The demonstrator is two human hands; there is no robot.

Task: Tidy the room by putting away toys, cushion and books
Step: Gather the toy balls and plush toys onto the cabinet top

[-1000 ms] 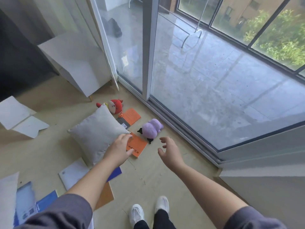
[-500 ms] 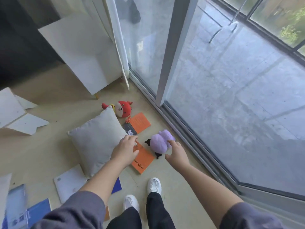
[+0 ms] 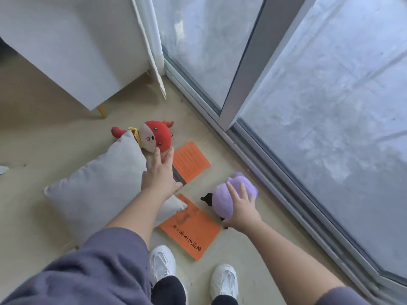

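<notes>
Floor (image 3: 55, 139) beside the glass door (image 3: 308, 106) is noted cluttered: the purple plush toy (image 3: 220, 202) is gripped by the curled fingers (image 3: 231, 191) of the right hand (image 3: 241, 211), while the red plush toy (image 3: 157, 136) lies crosswise just beyond the straight, empty fingers (image 3: 156, 156) of the left hand (image 3: 158, 176).

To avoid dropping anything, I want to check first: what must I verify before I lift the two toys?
1. Right hand holds purple toy: ok.
2. Left hand grips red toy: not ok, straight fingers only reach its edge.
3. Red toy free of cushion: cannot tell, cushion corner hides part.
4. No book lies on either toy: ok.
5. Shoes off near book: ok.
</notes>
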